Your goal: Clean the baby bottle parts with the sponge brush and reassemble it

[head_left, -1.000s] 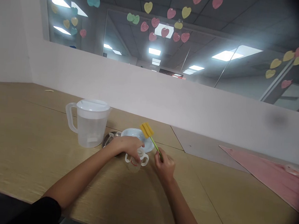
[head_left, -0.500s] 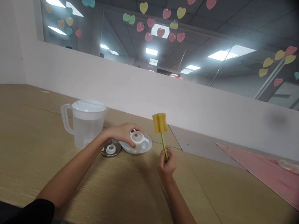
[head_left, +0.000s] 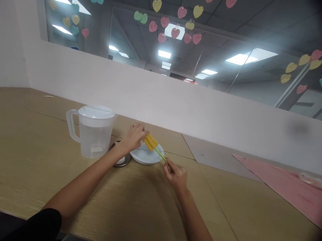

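My right hand (head_left: 177, 174) is closed on the green handle (head_left: 161, 155) of a sponge brush. Its yellow sponge head (head_left: 150, 142) points up-left over a white bowl (head_left: 147, 157). My left hand (head_left: 135, 136) is raised above the bowl's left edge, fingers bent and touching or just beside the sponge tip; what they hold is mostly hidden behind them. The white cup with a handle cannot be made out now. Under my left wrist, partly covered, lies a round metal dish (head_left: 125, 163) with a small white part (head_left: 120, 160) on it.
A clear lidded pitcher (head_left: 94, 140) of liquid stands left of the dish on the wooden table (head_left: 113, 208). A pink mat (head_left: 287, 181) lies at the right. Behind the table rises a white wall (head_left: 151, 95) below a window with heart-shaped notes.
The brush has tilted and moved left and down, to my left hand. My left hand has turned and shifted slightly left and up; the white cup it held is no longer visible.
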`<state>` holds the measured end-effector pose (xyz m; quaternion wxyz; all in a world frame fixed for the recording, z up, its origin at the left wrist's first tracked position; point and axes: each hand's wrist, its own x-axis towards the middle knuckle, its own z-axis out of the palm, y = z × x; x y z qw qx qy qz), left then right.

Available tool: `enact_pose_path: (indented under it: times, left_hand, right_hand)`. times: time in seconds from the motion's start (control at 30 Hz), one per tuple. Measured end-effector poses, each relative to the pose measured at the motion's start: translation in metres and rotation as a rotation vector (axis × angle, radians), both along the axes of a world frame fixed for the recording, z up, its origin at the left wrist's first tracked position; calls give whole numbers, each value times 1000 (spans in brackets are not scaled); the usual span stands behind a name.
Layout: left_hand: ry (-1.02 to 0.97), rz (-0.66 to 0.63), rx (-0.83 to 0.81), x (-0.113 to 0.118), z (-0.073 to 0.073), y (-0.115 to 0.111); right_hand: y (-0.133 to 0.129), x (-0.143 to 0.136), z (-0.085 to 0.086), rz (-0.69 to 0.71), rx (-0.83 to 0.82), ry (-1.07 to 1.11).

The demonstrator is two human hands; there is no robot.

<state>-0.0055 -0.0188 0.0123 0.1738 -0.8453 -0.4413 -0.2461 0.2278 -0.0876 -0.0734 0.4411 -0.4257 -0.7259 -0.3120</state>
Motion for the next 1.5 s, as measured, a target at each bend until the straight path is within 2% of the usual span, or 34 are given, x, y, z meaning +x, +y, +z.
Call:
enact_pose_path:
  times: [0.1,0.2,0.43,0.6,0.73,0.9,1.07,1.13,1.2,1.27,1.37,1.43,1.5]
  left_hand:
    - [114,-13,51,11,-7,-4]
    - [181,-78,54,22,-14,-10]
    - [191,-216,13,39,-18,-24]
    - [102,-84,118,36,-15,-15]
    - [108,-11,179,32,-17,-6]
    - [135,-36,183,32,-20,-1]
    - [73,-31,201,25,-16,3]
    - [12,-22,205,19,-13,5]
    - [-94,-3,192,14,-8,4]
    - [-246,-4,127,11,-3,-1]
    - [-445,-106,-100,14,4,-14]
    - [-456,-200,-297,21,7,-26]
    - [-382,-277,-471,29,8,-38]
  right_hand:
    - [-1,3,0,-7,22,-71]
    - [-1,2,-1,4,32,-125]
    - [1,-7,-4,-17,73,-152]
    - [3,-3,-1,-53,101,-99]
    - [5,4,1,-75,136,-120]
    - [4,12,2,-113,175,-150]
    - [3,26,2,-127,186,-169]
    - [4,35,1,-190,194,-153]
    - [5,41,-1,-315,184,-76]
    - [8,42,-3,-477,79,33]
    - [11,32,-5,-706,-308,137]
    - [12,21,-5,-782,-602,136]
    - [12,10,-5,-795,-816,110]
